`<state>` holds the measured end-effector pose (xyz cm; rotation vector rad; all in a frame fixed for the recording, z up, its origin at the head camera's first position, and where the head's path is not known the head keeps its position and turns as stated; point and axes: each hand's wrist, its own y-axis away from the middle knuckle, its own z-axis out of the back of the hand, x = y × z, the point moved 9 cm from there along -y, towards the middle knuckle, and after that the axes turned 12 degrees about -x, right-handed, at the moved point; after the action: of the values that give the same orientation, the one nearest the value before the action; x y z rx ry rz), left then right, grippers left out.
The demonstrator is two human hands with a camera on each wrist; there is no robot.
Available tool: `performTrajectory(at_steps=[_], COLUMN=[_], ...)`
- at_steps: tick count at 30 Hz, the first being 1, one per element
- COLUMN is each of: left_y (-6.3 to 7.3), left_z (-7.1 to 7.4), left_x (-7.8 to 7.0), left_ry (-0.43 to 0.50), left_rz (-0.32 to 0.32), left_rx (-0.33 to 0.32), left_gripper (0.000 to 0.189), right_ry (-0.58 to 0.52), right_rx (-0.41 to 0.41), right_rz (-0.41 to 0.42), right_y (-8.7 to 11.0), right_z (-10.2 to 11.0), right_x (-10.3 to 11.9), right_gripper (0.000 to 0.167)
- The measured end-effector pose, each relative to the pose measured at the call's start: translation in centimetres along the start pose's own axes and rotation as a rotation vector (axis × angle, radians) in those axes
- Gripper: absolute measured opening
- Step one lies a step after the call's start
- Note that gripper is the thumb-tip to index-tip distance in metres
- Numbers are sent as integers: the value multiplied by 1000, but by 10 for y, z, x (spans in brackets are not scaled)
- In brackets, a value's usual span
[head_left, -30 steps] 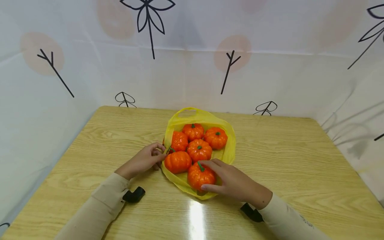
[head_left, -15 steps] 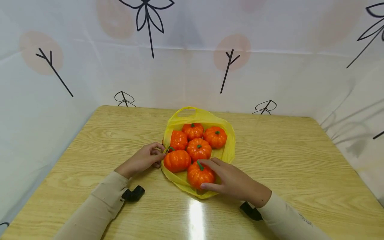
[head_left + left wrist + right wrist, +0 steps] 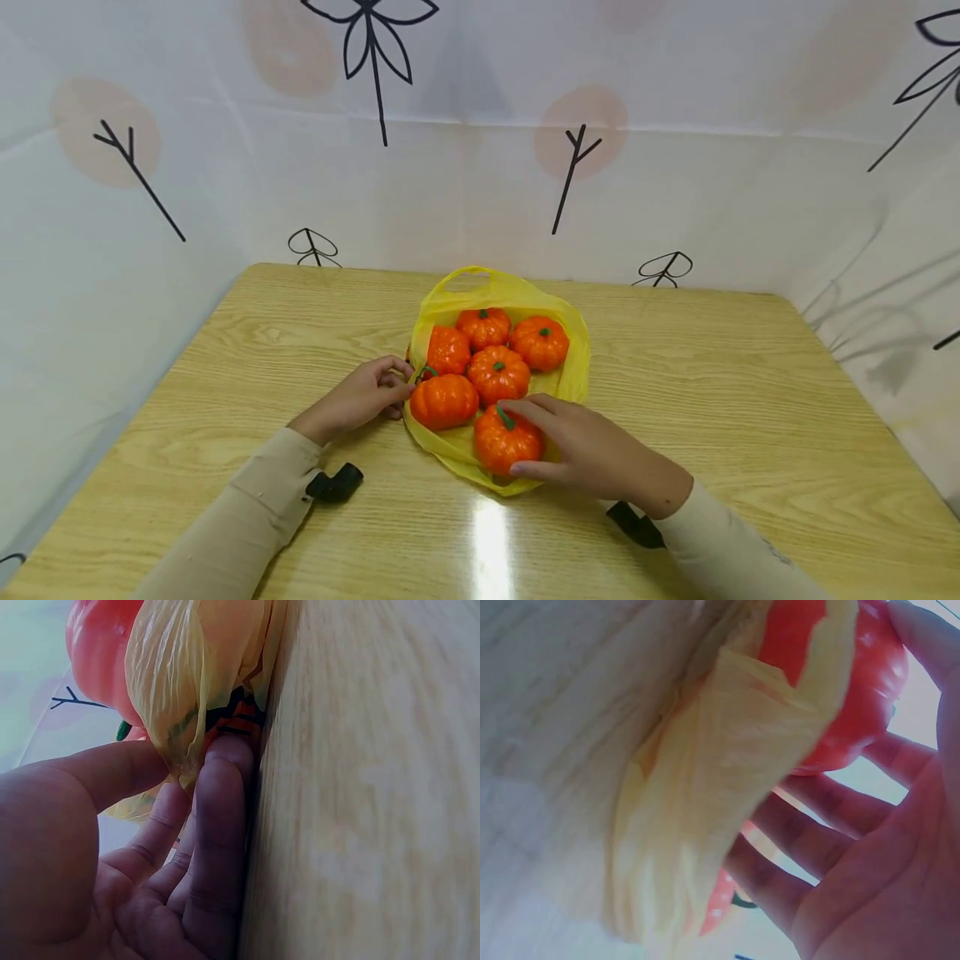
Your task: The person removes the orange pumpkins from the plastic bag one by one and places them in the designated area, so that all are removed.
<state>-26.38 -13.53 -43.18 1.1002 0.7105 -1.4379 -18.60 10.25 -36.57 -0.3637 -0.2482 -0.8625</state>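
A yellow plastic bag (image 3: 576,367) lies mouth-up on the table with several shiny orange toy pumpkins inside, one of them in the middle (image 3: 498,374). My left hand (image 3: 352,398) pinches the bag's left edge between thumb and forefinger; the left wrist view shows the thin plastic (image 3: 161,682) gathered there. At the bag's front right, my right hand (image 3: 600,446) grips a green-stemmed toy pumpkin (image 3: 504,446), thumb on the near side and fingers over the far side. In the right wrist view, the bag's side (image 3: 720,750) partly covers that pumpkin (image 3: 866,690).
The wood-grain table (image 3: 712,400) extends on both sides of the bag. A patterned white cloth (image 3: 465,192) hangs behind. An orange patch with black marks (image 3: 238,716) shows under the bag by my left fingers. Black pieces (image 3: 335,484) sit at both cuffs.
My right hand and the pumpkin in it have shifted slightly to the right. The left hand stays at the bag's edge, and the other pumpkins are where they were.
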Motion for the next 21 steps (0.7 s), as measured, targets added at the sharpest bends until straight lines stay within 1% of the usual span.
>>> performTrajectory(at_steps=[6,15,21], left_y=[0,-1,-1], left_z=[0,1,1], left_x=[0,1,1], left_ry=[-7,-20,-14], left_rz=[-4,-8,-7], left_rx=[0,-6,-3], left_gripper=[26,25,25], right_ry=[28,53,76], right_rx=[-7,-14,-18], right_rz=[18,-34,-49], right_y=[1,3,4], right_z=[7,26,35], right_x=[1,-7,-13], right_gripper=[69,70,68])
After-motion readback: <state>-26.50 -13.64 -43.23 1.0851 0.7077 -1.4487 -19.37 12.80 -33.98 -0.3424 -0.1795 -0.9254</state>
